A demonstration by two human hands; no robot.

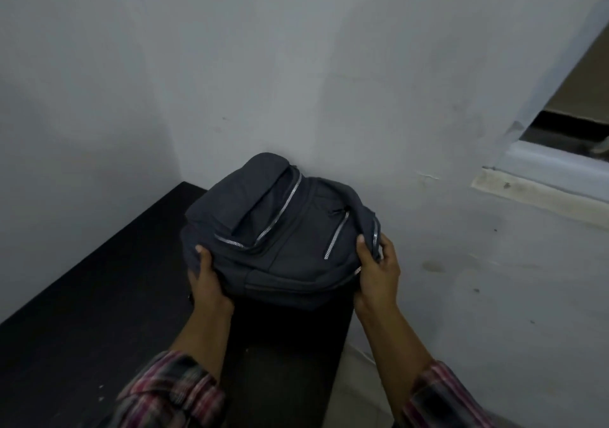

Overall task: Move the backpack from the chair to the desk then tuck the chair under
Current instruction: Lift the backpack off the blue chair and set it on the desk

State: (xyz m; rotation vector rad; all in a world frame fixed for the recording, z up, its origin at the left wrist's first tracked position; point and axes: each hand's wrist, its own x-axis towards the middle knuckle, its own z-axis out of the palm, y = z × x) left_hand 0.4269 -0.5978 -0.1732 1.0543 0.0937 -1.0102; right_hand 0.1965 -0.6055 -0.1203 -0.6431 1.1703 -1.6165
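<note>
Desk [99,296], one, dark and flat-topped, fills the lower left and runs back into the corner where two pale walls [329,65] meet. One dark grey backpack [276,230] lies on its back at the far right end of that desk, its top pushed up against the wall. Three silver zippers [280,216] show across its front panels; whether they are fully shut is unclear, and nothing of the contents can be seen. Two hands hold the bag from its near edge. The left hand [207,279] is closed around the bag's lower left corner, thumb on top and fingers tucked beneath. The right hand [375,263] is clamped on the right side, thumb pressed on the front fabric beside a zipper. Both forearms reach forward from plaid sleeves [171,391]. One window opening [566,124] with a pale sill sits at the far right.
</note>
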